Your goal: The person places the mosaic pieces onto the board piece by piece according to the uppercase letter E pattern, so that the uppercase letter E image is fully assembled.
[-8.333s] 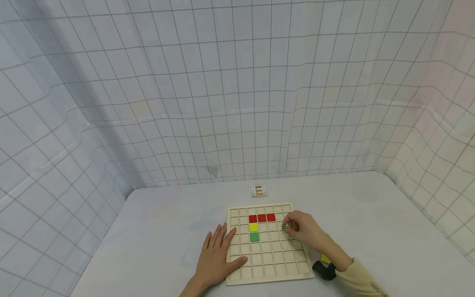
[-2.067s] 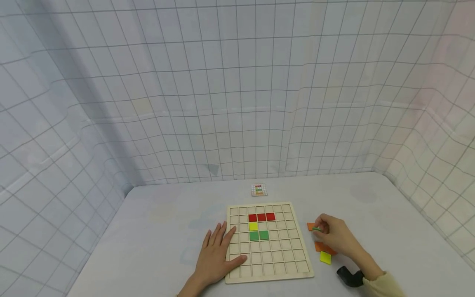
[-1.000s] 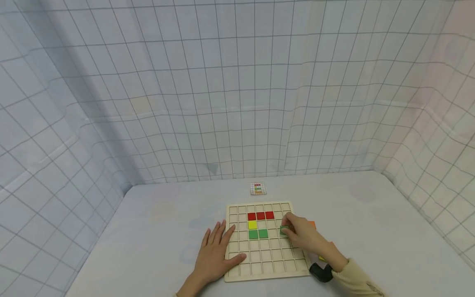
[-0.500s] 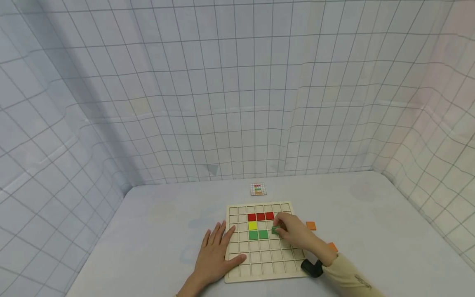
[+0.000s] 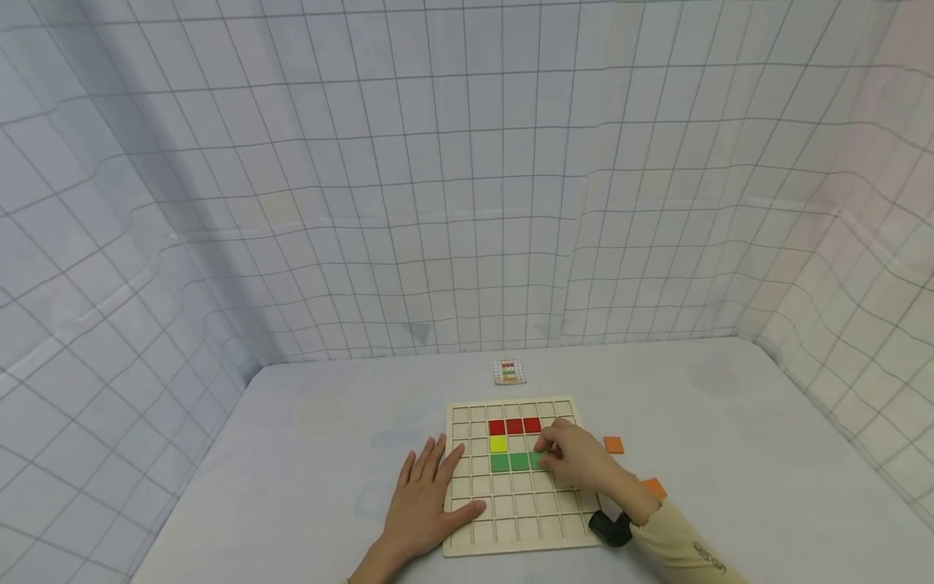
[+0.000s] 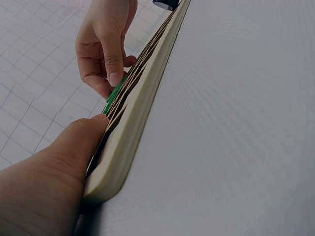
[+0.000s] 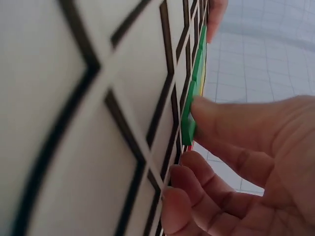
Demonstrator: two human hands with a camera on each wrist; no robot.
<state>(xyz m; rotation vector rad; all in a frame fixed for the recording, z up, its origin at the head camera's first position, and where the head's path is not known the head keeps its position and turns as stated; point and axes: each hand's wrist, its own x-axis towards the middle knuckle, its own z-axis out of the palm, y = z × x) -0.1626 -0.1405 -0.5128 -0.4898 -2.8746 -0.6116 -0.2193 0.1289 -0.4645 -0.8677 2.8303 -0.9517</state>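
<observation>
Pinching the rightmost green tile [image 5: 536, 461] on the board [image 5: 524, 506], presumably light, stiff and best held by its edges, the right hand [image 5: 576, 457] faces the left hand [image 5: 425, 509], spread at the left rim.

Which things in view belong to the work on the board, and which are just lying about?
Part of the job:
grid board
left hand, resting on its edge
right hand, pinching a green tile
two other green tiles, red tiles, yellow tile
probably pattern card, loose orange tiles

Seemingly just there:
gridded backdrop
black object, use unclear
</observation>
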